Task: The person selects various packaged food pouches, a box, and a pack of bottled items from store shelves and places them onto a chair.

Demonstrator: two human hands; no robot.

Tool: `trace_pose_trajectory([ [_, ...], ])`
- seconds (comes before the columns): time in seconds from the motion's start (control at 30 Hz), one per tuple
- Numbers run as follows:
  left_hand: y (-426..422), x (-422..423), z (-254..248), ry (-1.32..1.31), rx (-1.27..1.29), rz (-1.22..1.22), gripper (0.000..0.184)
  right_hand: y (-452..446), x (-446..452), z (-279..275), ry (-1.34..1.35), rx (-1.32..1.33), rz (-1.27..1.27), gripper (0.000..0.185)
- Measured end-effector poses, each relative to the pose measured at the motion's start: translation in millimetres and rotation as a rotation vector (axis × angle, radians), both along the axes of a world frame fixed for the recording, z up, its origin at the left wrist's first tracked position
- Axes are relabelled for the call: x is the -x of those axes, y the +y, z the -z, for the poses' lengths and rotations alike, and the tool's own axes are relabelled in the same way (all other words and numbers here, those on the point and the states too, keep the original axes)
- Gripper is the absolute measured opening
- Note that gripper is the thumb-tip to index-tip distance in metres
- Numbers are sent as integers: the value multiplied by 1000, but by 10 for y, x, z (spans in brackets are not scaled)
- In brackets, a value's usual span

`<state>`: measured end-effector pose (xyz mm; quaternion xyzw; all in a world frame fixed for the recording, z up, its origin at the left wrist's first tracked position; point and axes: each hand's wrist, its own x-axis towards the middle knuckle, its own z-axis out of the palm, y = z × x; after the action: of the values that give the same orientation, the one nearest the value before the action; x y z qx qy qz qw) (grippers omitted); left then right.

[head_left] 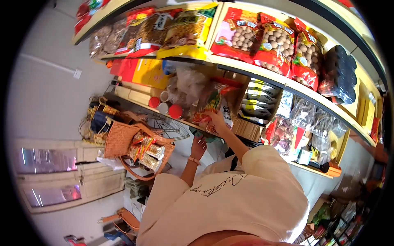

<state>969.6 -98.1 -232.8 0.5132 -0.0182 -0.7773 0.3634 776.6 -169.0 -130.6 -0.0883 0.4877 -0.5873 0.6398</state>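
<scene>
Right grip [217,120] forward, I have my fingers at the near end of a red-and-green packet [214,98], which lies to the left of the cardboard box [248,130] of dark pouches; whether they are clamped on it or only touching, I cannot tell. As far as I can see, the packet's long axis runs from the back toward me, its near end slanting away from the box, so most of its length lies beyond my fingertips. Of my two hands the right is the nearer; my left grip [198,148] hangs farther left of the box and lower, out in front of the shelf edge, fingers apart and holding nothing. Between the packet and the box sits a pale lettered bag [227,111], close against my knuckles. What carries them is the lower shelf [185,121], where room looks tight: farther left of the box stand a red-lidded jar [175,111] and bunched clear plastic [191,82]. Above the box, the upper shelf [352,110] limits the headroom. Well left of the box, out over the floor, is a wicker basket [117,141] of packets, with a pale door [96,178] beyond it.
</scene>
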Motion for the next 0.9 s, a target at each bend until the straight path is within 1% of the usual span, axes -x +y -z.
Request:
trace_pose_trajectory([
  [0.07,173,-161,-130,55,3,-86,43,85,55,-454,-90,42,-96,17],
  [0.1,196,-200,-217,88,9,-130,43,137,10,-749,-124,35,-12,22],
  [0.13,409,-275,-274,159,25,-177,44,349,-41,-806,-146,74,-47,23],
  [0.2,619,-307,-540,307,58,-267,46,581,66,-992,-185,149,-113,25],
  [0.23,818,-399,-598,413,72,-270,52,891,106,-1353,-190,167,-133,28],
  [0.3,1165,-395,-953,423,130,-235,59,1324,171,-1563,-193,237,-196,29],
  [0.33,1403,-376,-1064,433,156,-224,62,1591,217,-1609,-189,268,-233,30],
  [0.37,1575,-341,-1121,448,200,-208,72,1803,291,-1654,-186,284,-302,30],
  [0.47,2184,-131,-1336,599,201,-220,73,2501,466,-1736,-219,314,-513,26],
  [0.5,2400,-28,-1302,675,257,-185,78,2692,658,-1383,-164,332,-664,24],
  [0.53,2663,66,-999,657,243,-196,74,2985,479,-1865,-163,264,-520,28],
  [0.57,2889,195,-930,640,228,-207,70,3182,554,-1792,-146,200,-562,25],
  [0.6,3045,324,-866,567,307,-196,60,3360,654,-1669,-129,142,-604,22],
  [0.63,3161,491,-1051,491,382,-187,51,3491,747,-1567,-164,176,-757,19],
  [0.67,3338,512,-1197,770,366,-125,44,3587,833,-1487,-202,211,-910,17],
  [0.7,3475,565,-1125,655,321,-157,44,3738,817,-1450,-54,154,-820,15],
  [0.73,3647,626,-987,542,265,-195,44,3786,813,-1525,-59,166,-916,14],
  [0.8,3891,649,-740,564,280,-277,45,3834,829,-1724,-79,182,-1112,14],
  [0.83,4011,661,-689,573,285,-322,45,3870,898,-1436,-118,188,-1125,15],
  [0.87,4142,673,-973,574,314,-350,47,3950,918,-1480,-89,187,-1169,14],
  [0.9,4249,681,-1040,516,385,-355,48,3960,891,-1579,-60,196,-1214,14],
])
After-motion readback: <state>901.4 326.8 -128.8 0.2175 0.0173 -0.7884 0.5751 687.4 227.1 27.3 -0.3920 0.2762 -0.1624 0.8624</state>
